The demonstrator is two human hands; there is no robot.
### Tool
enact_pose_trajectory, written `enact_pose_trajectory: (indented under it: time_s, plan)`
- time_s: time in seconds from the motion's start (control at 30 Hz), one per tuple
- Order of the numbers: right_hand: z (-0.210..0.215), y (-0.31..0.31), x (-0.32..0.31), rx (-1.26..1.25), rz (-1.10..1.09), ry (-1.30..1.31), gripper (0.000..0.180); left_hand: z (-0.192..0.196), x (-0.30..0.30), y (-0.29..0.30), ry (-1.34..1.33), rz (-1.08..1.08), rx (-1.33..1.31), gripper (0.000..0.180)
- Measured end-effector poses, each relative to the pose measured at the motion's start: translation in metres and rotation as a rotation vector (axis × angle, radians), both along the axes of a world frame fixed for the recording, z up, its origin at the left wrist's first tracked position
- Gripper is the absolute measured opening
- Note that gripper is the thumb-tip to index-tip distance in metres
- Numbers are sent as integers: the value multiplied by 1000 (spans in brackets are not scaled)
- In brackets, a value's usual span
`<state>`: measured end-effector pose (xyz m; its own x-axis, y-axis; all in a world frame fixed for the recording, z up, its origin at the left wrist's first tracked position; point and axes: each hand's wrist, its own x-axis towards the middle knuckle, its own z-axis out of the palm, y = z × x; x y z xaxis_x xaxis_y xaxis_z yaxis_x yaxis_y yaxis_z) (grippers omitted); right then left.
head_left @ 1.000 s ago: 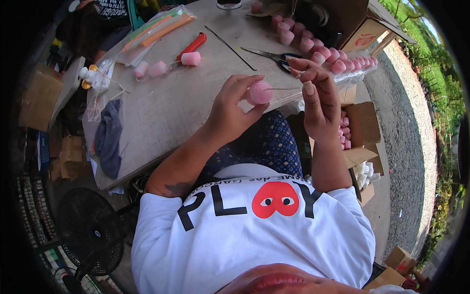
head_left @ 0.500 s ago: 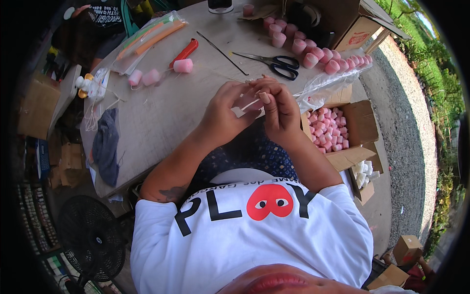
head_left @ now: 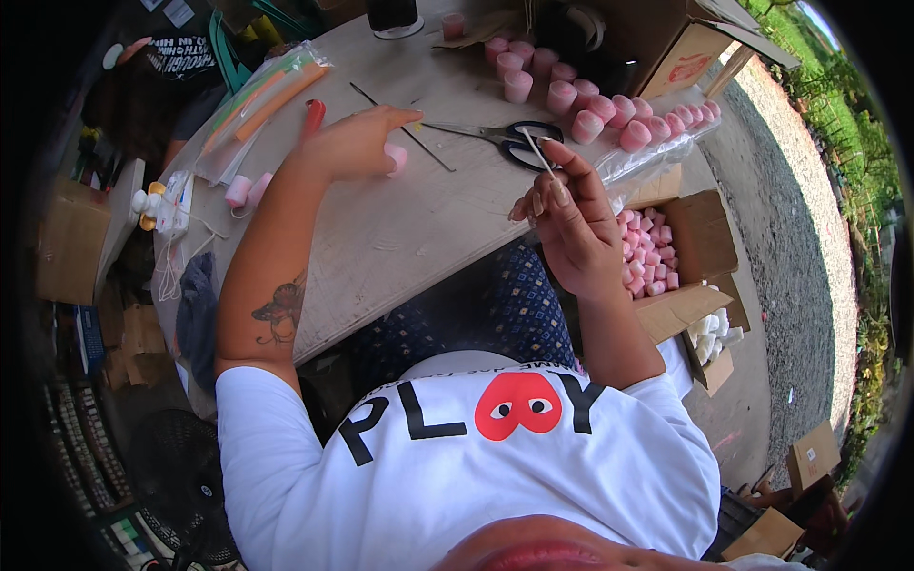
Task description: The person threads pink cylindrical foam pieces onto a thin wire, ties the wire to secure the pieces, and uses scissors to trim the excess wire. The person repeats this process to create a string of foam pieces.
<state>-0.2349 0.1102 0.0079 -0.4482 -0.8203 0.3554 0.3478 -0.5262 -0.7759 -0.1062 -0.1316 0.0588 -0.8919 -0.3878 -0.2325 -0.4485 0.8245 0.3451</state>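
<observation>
our right hand pinched a white stick, left hand's grip unclear; one-o'clock pink cylinders seemed done, boxed ones perhaps pending.

a thin white stick, held tilted toward eleven o'clock, is at one o'clock from mid-view; a pink cylinder, partly hidden, sits at eleven o'clock.
</observation>
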Motion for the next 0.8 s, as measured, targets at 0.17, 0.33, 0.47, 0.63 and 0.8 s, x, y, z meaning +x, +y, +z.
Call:
enact_pose_trajectory:
  time_s: [0.17, 0.33, 0.47, 0.63, 0.8]
  plan:
    - [-25, 8, -7, 108, 111, -36, 26, -26, -133, -22, 497, 115, 65, 52]
    - [-35, 20, -13, 181, 201, -149, 11, -63, -223, -37, 541, 208, -7, 49]
    - [-33, 20, -14, 208, 113, -134, 11, -69, -258, -37, 326, 89, -272, 42]
    - [-33, 12, -10, 177, 130, -126, 11, -84, -259, -39, 458, 184, -408, 41]
    - [-25, 9, -7, 127, 8, 17, 11, -28, -166, -22, 1086, 289, 485, 33]
